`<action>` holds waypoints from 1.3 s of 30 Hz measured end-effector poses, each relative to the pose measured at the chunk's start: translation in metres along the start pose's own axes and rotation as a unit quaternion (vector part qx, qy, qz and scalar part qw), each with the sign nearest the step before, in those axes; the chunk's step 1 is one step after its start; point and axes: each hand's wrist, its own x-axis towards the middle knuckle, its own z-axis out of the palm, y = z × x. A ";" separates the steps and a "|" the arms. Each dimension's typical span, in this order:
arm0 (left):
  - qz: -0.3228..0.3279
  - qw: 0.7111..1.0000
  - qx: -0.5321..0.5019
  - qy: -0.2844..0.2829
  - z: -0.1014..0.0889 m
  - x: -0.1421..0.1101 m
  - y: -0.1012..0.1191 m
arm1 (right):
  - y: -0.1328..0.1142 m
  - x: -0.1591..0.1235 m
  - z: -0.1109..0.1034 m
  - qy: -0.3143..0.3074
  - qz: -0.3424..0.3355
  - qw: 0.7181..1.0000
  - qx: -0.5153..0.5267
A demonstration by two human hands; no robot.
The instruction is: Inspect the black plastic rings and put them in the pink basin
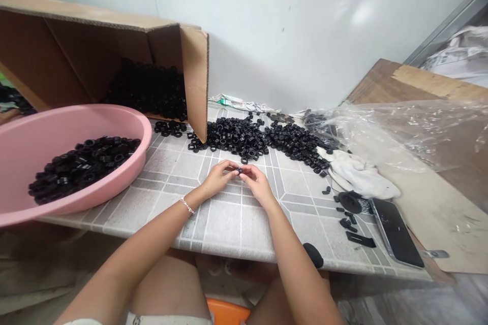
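Note:
Between the fingertips of both hands is a small black ring-like part [239, 170], mostly covered by the fingers. My left hand [220, 177] pinches it from the left, and my right hand [257, 183] pinches it from the right. Both hands are just above the grey checked tablecloth [224, 218]. Beyond them lies a heap of black ring-shaped parts [232, 137], with another heap of black parts [295, 142] to its right. On the left, a pink basin [129, 117] contains many similar black rings [86, 165].
A cardboard box [196, 76] lies on its side behind the basin, with black parts inside. At right are a white cloth [358, 172], a phone [396, 231], small black pieces [347, 224] and clear plastic sheeting [412, 132]. A pale wall [267, 35] stands behind.

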 end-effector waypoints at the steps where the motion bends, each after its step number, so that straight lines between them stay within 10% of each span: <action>1: -0.020 0.999 -0.034 -0.007 0.000 0.000 -0.001 | 0.000 0.000 0.000 0.002 0.003 1.000 0.000; 23: -0.190 0.962 -0.187 -0.058 -0.004 0.009 0.007 | -0.004 -0.006 0.009 0.035 0.024 0.995 -0.088; 39: -0.195 0.940 -0.278 -0.041 -0.005 0.005 0.004 | -0.008 -0.003 0.005 0.023 0.047 0.998 0.027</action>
